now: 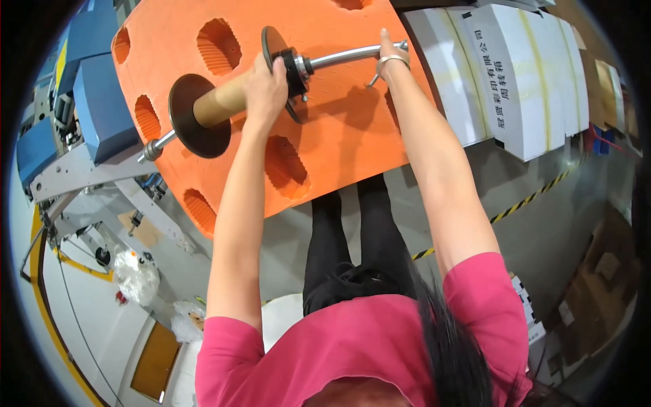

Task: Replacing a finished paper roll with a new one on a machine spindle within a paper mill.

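Note:
A metal shaft [346, 55] lies at a slant above the orange slab [325, 152], carrying a brown cardboard tube [220, 102] between two dark discs. The left disc [182, 125] stands clear of my hands. By the right disc [272, 42] and its black hub [293, 73], my left hand [266, 88] is closed round the end of the tube. My right hand [392, 54] grips the shaft near its right end, thumb pointing up. Just below that hand juts a thin bent metal piece [372, 81]; whether it is held too is hidden.
Ribbed hollows [218, 46] dent the orange slab. To the right stand white cartons [522, 81]; blue and grey machinery [102, 102] is at the left. A yellow-black tape line [529, 198] crosses the floor, with brown cardboard [597, 292] at the lower right.

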{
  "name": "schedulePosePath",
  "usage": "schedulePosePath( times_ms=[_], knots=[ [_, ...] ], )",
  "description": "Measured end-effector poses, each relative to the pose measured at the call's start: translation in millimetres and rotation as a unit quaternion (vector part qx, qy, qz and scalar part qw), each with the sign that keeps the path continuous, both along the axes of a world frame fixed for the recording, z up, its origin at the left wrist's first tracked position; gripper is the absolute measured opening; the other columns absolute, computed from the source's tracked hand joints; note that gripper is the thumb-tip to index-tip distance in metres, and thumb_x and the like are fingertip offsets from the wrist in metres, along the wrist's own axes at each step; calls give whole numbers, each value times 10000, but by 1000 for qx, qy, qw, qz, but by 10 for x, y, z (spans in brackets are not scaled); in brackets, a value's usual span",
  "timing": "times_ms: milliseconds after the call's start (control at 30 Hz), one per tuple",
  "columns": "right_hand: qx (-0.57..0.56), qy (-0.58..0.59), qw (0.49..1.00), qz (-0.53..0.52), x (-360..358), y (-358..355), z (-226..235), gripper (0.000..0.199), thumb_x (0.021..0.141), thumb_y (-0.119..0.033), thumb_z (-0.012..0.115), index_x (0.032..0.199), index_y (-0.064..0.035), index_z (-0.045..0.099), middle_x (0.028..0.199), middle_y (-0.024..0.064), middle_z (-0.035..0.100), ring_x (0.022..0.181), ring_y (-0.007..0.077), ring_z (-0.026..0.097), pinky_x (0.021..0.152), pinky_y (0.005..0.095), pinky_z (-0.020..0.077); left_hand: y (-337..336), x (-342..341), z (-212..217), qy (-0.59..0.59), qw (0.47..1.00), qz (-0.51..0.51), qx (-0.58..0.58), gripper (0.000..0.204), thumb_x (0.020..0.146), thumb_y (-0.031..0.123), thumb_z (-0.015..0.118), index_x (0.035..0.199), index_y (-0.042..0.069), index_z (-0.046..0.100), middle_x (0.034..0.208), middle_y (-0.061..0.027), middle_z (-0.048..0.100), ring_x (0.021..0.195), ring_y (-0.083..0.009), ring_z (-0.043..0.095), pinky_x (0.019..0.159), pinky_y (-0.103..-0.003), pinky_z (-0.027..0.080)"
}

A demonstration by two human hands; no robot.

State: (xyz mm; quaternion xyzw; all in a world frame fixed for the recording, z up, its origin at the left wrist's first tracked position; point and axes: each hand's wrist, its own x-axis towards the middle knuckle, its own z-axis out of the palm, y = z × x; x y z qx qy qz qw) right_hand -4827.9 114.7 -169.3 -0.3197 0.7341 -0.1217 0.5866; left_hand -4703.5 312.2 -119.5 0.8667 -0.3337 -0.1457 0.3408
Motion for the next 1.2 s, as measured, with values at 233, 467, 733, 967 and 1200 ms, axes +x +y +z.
schedulePosePath(
  times_ms=[233, 467, 733, 967, 1200],
  knots=[
    [120, -281, 940, 152, -317, 83, -469, 394, 803, -428, 420, 754, -44, 496, 683, 68, 550, 544, 126, 524, 441, 230, 387, -551, 289, -12, -5, 987, 137, 85, 376, 767, 306, 377, 896, -29, 489, 841, -250, 536, 859, -387, 492, 764, -426, 369],
    [90, -94, 887, 443, -783, 862, -373, 531, 795, -514, 302, 687, -43, 523, 575, 28, 447, 459, 124, 420, 425, 264, 369, -792, 484, 51, 8, 968, 237, 83, 376, 691, 326, 485, 848, -12, 539, 845, -186, 566, 846, -322, 524, 755, -377, 388],
    [248, -260, 833, 420, -1094, 1089, -518, 186, 833, -119, 344, 960, -24, 442, 777, 38, 474, 693, 112, 491, 600, 245, 433, -654, 209, -78, -94, 975, 202, -13, 284, 780, 253, 424, 956, 32, 455, 795, -217, 551, 782, -369, 517, 691, -399, 393],
    [466, -299, 794, 250, -986, 1210, -746, 215, 828, -174, 416, 989, -37, 454, 799, 48, 488, 795, 152, 529, 699, 268, 461, -739, 261, 94, -59, 982, 179, 23, 267, 793, 242, 394, 901, -2, 382, 902, -266, 483, 811, -415, 482, 702, -447, 384],
    [-32, -62, 835, 546, -798, 1284, -527, 279, 828, -215, 367, 1089, -118, 390, 898, 172, 539, 761, 350, 528, 669, 398, 409, -761, 352, 372, 117, 972, 179, 100, 438, 806, 299, 382, 1136, 21, 305, 1070, -260, 433, 1011, -349, 422, 839, -355, 340]
  ],
)
